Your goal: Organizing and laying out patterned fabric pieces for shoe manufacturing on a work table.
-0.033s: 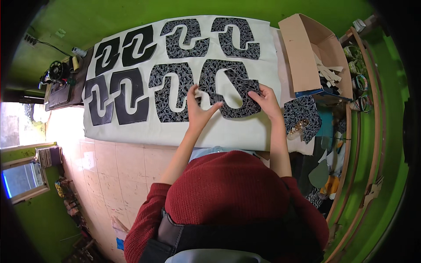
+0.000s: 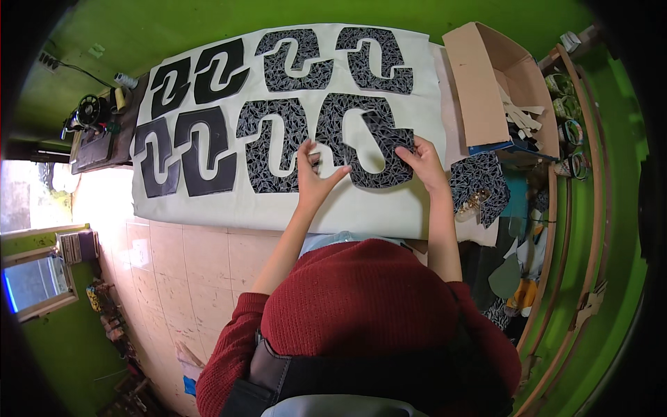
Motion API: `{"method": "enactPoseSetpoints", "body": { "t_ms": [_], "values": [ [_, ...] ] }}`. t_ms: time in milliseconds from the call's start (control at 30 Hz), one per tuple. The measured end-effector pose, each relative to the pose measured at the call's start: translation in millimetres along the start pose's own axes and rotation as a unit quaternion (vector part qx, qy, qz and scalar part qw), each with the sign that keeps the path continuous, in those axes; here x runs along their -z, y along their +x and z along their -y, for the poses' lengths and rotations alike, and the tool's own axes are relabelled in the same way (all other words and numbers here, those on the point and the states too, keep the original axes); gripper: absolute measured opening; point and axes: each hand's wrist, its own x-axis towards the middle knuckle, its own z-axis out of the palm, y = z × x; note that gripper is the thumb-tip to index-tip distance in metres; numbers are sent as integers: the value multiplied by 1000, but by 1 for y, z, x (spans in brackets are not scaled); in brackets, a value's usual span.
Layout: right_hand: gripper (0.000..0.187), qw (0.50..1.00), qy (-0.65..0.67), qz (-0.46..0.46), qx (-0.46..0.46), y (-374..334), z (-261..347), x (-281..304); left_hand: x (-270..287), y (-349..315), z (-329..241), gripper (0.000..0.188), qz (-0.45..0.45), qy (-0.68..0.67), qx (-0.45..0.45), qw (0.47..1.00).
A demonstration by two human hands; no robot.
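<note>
My right hand [image 2: 427,167] pinches the right edge of a black-and-grey patterned cut-out piece [image 2: 375,178], with the thumb on top. This piece is curved, with a slot through its middle, and its upper arm looks lifted or bent. My left hand [image 2: 316,182] hovers at its left side, thumb stretched away from partly curled fingers, with nothing visible between them. Just left of that hand lies a matching patterned piece [image 2: 253,170]. Two more patterned pieces, one at the far middle [image 2: 278,76] and one at the far right [image 2: 361,69], lie flat. Several plain dark pieces [image 2: 184,167] are at the left.
White sheeting [image 2: 271,212] covers the table. At the right stand a cardboard box [image 2: 476,90] with scraps, patterned offcuts [image 2: 490,170] and a small clear container [image 2: 472,205]. A sewing machine [image 2: 90,115] is at the far left. A wooden rail [image 2: 552,278] runs along the right.
My right hand and the patterned piece have shifted very slightly to the right. My left hand stays almost where it was, its thumb a touch lower.
</note>
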Motion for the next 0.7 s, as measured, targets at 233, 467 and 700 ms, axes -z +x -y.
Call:
{"method": "enactPoseSetpoints", "body": {
  "t_ms": [233,467,700],
  "values": [
    [27,987,155,-39,-17,-18,-33,-16,1,-28,21,61,224,-354,302,856],
    [19,979,93,-151,-103,-37,-91,-17,5,-31,30,32,200,-177,259,928],
    [21,963,-132,-232,-43,-41,-107,-18,0,-37,60,34,170,-149,220,949]
  ]
}}
